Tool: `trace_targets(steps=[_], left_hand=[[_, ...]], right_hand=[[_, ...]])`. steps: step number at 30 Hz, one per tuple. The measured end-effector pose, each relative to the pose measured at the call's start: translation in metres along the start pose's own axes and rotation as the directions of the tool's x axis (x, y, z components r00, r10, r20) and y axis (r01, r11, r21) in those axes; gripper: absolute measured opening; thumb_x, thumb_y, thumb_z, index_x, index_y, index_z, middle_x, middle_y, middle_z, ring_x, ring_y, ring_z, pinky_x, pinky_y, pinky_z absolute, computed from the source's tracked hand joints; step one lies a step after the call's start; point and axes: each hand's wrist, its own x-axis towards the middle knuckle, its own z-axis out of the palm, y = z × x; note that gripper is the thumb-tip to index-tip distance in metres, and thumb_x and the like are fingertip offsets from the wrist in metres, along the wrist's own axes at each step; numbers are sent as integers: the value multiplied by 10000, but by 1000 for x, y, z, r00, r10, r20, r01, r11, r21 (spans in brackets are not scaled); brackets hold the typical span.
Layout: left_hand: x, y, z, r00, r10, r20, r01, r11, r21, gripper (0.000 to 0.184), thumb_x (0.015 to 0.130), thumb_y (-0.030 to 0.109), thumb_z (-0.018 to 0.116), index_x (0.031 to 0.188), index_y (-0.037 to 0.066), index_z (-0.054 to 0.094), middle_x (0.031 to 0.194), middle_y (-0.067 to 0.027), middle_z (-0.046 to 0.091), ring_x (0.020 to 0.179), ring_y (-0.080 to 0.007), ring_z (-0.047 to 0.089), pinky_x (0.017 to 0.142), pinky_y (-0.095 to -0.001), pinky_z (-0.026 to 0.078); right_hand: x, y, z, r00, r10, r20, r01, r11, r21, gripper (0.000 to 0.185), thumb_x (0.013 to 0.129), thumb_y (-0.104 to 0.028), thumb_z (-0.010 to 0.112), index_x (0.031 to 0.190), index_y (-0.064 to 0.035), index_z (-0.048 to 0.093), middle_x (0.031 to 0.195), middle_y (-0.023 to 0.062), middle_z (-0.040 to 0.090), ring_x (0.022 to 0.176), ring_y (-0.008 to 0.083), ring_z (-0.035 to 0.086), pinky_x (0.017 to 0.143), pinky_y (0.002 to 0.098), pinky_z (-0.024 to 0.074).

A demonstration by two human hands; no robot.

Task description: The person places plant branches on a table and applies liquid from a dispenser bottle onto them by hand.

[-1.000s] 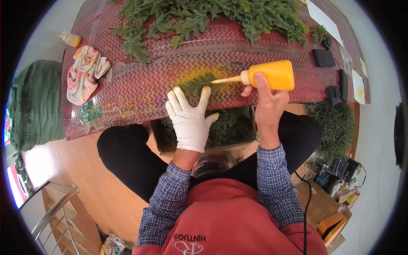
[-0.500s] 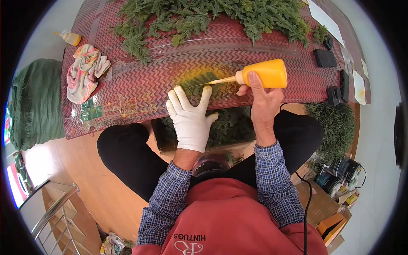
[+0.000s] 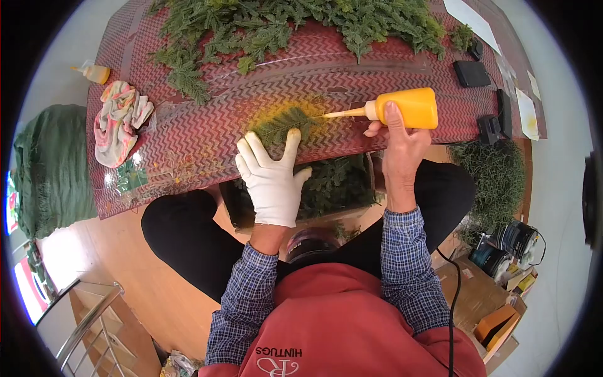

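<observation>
Cloth (image 3: 116, 122) on counter (image 3: 207, 122), far left. Left grip (image 3: 270, 185), gloved: fingers spread, fingertips at the sprig (image 3: 286, 124), which lies flat near the front edge. Nozzle (image 3: 345, 114) tip just beside sprig's right end; contact unclear. Right grip (image 3: 401, 147) wrapped round yellow bottle (image 3: 411, 108). Step reads as dispensing; next move calls for steady sprig, close nozzle.

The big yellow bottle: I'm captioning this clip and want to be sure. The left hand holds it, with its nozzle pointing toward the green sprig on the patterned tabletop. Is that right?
Not quite: the head view shows the big yellow bottle in the right hand, not the left. Its nozzle does point toward the green sprig on the patterned tabletop.
</observation>
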Motion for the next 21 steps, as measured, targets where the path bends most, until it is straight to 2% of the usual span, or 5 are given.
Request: trace_targets(steps=[3,9,15,21], left_hand=[[-1,0,0,1000,5,-15,-5,1000,6,784,724,423,750,1412,278,405,1358,-367,329,1253,-509,314,1024,-566,284],[-1,1,0,1000,-7,4,7,1000,17,782,734,431,740,1420,279,398,1367,-365,321,1263,-511,304,1036,-564,274],[-2,0,-1,1000,-2,4,2,1000,8,782,735,433,739,1422,275,399,1373,-361,320,1271,-507,302,1046,-561,266],[-2,0,-1,1000,-10,-4,10,1000,10,785,727,428,745,1417,275,405,1366,-361,328,1270,-506,302,1051,-560,255]], right_hand=[[-1,-8,1,1000,19,-24,-19,1000,10,169,925,-90,609,984,67,584,860,140,644,606,162,610,531,299,566],[-9,2,16,998,59,30,-60,998,35,175,926,-94,609,981,71,589,854,137,649,602,156,609,536,292,563],[-8,-8,2,1000,11,-18,-10,1000,21,166,913,-83,633,981,66,610,861,125,670,599,127,610,526,264,548],[-19,4,38,994,87,67,-93,991,94,164,898,-86,656,964,60,617,848,108,671,593,115,614,527,256,542]])
